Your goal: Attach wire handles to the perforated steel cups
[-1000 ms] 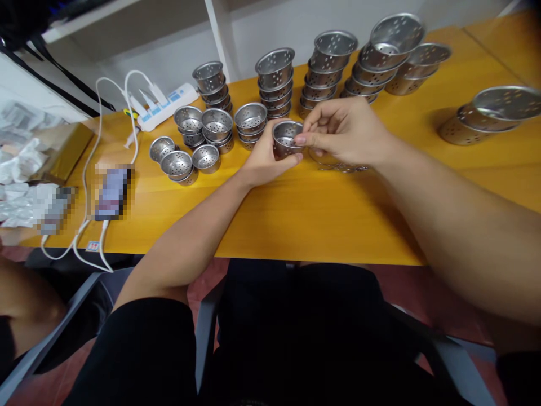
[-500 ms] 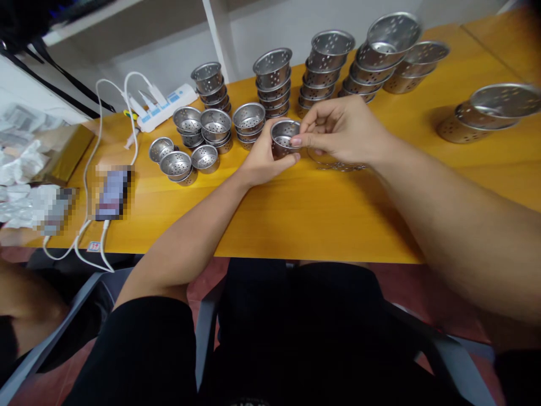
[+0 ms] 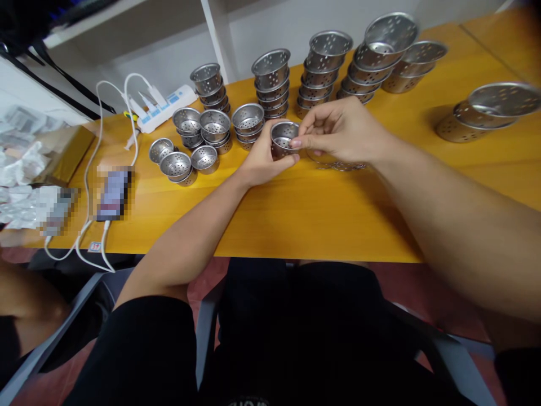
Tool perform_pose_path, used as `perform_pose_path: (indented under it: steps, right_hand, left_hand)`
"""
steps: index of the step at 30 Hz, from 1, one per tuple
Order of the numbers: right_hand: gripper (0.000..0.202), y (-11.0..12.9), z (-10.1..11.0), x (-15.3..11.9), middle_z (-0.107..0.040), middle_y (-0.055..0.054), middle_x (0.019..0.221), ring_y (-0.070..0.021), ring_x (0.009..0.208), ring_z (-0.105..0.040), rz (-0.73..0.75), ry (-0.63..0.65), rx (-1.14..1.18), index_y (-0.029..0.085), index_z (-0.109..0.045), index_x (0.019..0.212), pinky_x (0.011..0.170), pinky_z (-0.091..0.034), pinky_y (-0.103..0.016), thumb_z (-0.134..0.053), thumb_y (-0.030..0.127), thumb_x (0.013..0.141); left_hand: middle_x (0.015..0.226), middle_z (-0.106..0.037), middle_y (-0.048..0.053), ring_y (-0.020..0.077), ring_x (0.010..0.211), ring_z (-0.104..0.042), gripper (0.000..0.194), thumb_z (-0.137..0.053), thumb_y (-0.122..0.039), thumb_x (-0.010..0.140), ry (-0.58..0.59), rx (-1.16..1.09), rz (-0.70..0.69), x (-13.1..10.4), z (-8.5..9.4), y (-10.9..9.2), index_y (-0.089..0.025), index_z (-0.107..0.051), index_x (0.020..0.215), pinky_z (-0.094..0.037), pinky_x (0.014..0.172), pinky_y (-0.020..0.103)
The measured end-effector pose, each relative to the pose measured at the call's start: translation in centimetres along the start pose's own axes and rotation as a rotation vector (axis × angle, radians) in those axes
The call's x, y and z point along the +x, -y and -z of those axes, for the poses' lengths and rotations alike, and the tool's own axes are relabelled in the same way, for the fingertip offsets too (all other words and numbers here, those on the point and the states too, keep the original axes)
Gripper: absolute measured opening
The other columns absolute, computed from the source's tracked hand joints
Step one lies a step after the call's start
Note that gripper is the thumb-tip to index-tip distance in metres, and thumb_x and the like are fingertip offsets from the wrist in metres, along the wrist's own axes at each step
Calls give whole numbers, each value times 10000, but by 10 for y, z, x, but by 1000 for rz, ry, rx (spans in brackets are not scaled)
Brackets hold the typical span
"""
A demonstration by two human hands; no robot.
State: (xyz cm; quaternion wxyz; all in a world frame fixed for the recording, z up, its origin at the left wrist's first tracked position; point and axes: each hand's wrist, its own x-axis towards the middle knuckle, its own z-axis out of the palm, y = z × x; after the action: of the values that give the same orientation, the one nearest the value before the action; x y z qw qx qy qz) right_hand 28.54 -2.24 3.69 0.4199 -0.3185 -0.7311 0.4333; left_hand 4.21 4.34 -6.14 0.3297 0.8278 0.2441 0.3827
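"Watching from far away, what is the biggest thing you see?"

"I see a yellow-brown table (image 3: 296, 214). Tall stacks of metal cups (image 3: 270, 79) with little holes stand along the back, and a bunch of short stacks (image 3: 215, 127) stands in front, on the left."

"Then what?"

"The person's right hand (image 3: 346, 129), then the left hand (image 3: 264, 155), close together in the middle. Off to the left are a white power strip (image 3: 177, 102) with plugs in it and a phone (image 3: 112, 194)."

"And the small stuff?"

"One small metal cup (image 3: 284, 138), just right of the short stacks. I see the left thumb and fingers wrapped around it. The right thumb and pointing finger bend toward each other at its rim, but I can't tell if they pinch anything. Last, some thin wire (image 3: 344, 166) shows just below the right hand."
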Motion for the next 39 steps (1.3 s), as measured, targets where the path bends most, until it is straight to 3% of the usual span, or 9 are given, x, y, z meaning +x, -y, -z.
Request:
perform_pose_path:
  steps: [2, 4, 7, 11, 15, 21, 29, 35, 39]
  right_hand:
    - [555, -2, -2, 0, -737, -17, 786, -222, 656, -629, 41, -22, -45, 310, -800, 952, 600, -609, -419, -1076, 783, 868]
    - [503, -5, -4, 0, -789, -36, 905, -230, 689, -624, 117, -124, -116, 332, -830, 1048, 611, -594, -430, -1013, 787, 940]
    - [377, -9, -5, -1, -806, -66, 1044, -241, 742, -668, 228, -260, -302, 327, -838, 1200, 656, -599, -441, -915, 670, 1065]
    - [167, -10, 1, -3, -788, -110, 1146, -298, 937, -756, 343, -245, -569, 304, -845, 1246, 817, -677, -488, -803, 413, 1127]
    - [209, -10, 7, -3, -780, -128, 1216, -310, 984, -766, 347, -219, -614, 315, -835, 1276, 861, -704, -502, -803, 290, 1071]
    - [95, -18, 5, -1, -792, -119, 1286, -345, 1058, -782, 386, -139, -557, 349, -826, 1164, 907, -725, -552, -831, 368, 1071]
    - [204, -18, 0, -5, -752, -124, 1332, -390, 1120, -773, 306, -21, -569, 364, -855, 1247, 908, -723, -601, -802, 394, 1052]
    - [248, -16, -1, -2, -783, -131, 1300, -391, 1081, -783, 384, -158, -514, 360, -837, 1256, 964, -706, -629, -852, 350, 1008]
    - [311, -14, 0, -4, -796, -87, 1313, -367, 997, -802, 279, -264, -506, 455, -792, 1343, 971, -717, -615, -839, 401, 1041]
  left_hand:
    - [1601, -560, 157, 308, 1536, -664, 773, -720, -406, 1088, -19, -15, 12, 1, -2, 2, -206, -299, 1705, -518, 1398, 578]
    - [1619, -562, 166, 312, 1549, -669, 775, -707, -391, 1085, -50, -26, 34, 3, -3, 4, -205, -287, 1710, -526, 1396, 593]
    - [1632, -578, 172, 313, 1556, -677, 779, -703, -395, 1090, -77, -16, 67, 5, -2, 6, -209, -284, 1720, -535, 1391, 598]
    - [1594, -631, 172, 303, 1533, -712, 776, -740, -399, 1099, -96, 1, 66, 6, -1, 0, -185, -315, 1712, -555, 1383, 574]
    - [1573, -667, 165, 300, 1481, -750, 764, -796, -375, 1057, -131, -11, 100, 3, 0, -10, -185, -380, 1669, -595, 1357, 575]
    - [1659, -581, 196, 323, 1585, -671, 831, -715, -420, 1110, -96, 15, 48, 3, 0, -1, -193, -245, 1756, -496, 1427, 615]
    - [1703, -526, 188, 334, 1640, -627, 914, -632, -605, 1181, -69, 70, -76, 2, 0, 11, -241, -102, 1830, -470, 1439, 601]
    - [1755, -483, 189, 323, 1650, -615, 999, -614, -757, 1170, -78, 62, -73, 0, -1, 7, -272, -78, 1859, -481, 1428, 565]
    - [1765, -483, 196, 319, 1620, -642, 1037, -612, -797, 1164, -72, 34, -27, -3, 1, -4, -283, -59, 1874, -512, 1398, 560]
